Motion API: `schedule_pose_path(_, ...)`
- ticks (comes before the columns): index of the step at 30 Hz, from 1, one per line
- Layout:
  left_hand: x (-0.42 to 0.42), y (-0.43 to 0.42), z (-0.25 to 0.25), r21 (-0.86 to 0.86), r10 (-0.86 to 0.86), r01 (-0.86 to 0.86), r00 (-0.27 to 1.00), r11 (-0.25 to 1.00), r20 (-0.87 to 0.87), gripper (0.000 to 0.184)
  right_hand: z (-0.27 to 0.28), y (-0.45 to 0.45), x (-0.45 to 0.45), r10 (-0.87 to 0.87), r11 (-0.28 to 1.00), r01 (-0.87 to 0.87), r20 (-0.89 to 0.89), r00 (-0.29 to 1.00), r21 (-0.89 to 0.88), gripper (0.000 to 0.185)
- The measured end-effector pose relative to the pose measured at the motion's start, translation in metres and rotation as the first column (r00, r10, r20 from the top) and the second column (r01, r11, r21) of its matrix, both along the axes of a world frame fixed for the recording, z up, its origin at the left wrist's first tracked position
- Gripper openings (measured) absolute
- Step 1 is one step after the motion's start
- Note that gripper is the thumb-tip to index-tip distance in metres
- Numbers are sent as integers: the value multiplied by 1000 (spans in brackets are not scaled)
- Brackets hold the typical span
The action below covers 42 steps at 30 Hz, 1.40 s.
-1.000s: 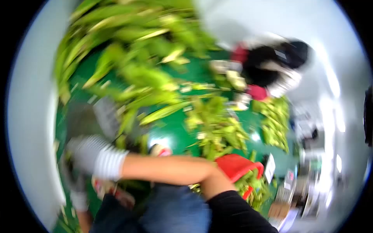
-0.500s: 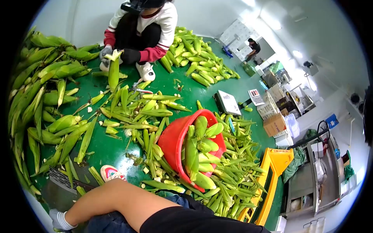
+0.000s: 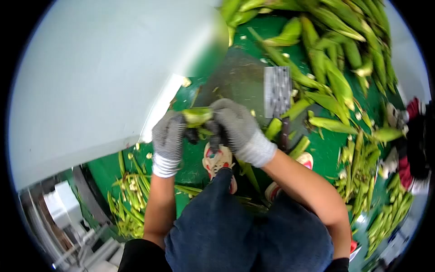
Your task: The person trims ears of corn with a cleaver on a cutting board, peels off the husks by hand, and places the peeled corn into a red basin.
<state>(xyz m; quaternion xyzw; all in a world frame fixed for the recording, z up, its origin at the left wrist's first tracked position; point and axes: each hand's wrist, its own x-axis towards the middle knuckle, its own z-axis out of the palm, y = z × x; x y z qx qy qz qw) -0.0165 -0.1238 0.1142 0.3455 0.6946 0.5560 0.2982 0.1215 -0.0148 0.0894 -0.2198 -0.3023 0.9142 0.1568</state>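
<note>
Both hands wear grey knit gloves with white cuffs and meet above the shoes. My left hand (image 3: 169, 138) is closed on the left end of a short green corn piece (image 3: 195, 116), partly hidden by the fingers. At its right end my right hand (image 3: 233, 124) has its fingers closed on the same piece. Beyond the hands lies a dark board (image 3: 233, 81) on the green floor, and beside it a wide metal blade (image 3: 277, 90) with a dark handle (image 3: 284, 133).
Unhusked corn (image 3: 335, 27) is piled at the upper right. Husks (image 3: 358, 172) lie on the right and more husks (image 3: 133, 199) at lower left. A white wall (image 3: 99, 81) fills the upper left. A co-worker (image 3: 414, 149) crouches at the right edge, near another corn heap (image 3: 389, 213).
The view has swung from the co-worker and red bucket back to my lap and the board. Both my hands are now in front of me, holding a corn piece.
</note>
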Motion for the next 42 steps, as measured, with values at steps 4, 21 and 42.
schedule_pose_path(4, 13, 7, -17, 112, 69, -100, 966, 989, 250, 25, 1, 3, 5, -196, 978, 181, 167, 966, 102, 10)
schedule_pose_path(21, 30, -38, -22, 164, -81, 114, 978, 980, -194, 17, 40, -10, 3, -276, 689, -208, 516, 811, 695, 16)
schedule_pose_path(42, 6, -107, -36, -162, 462, -440, 876, 883, 137, 18, -6, -32, 4, 314, 656, -500, 398, 862, 566, 26)
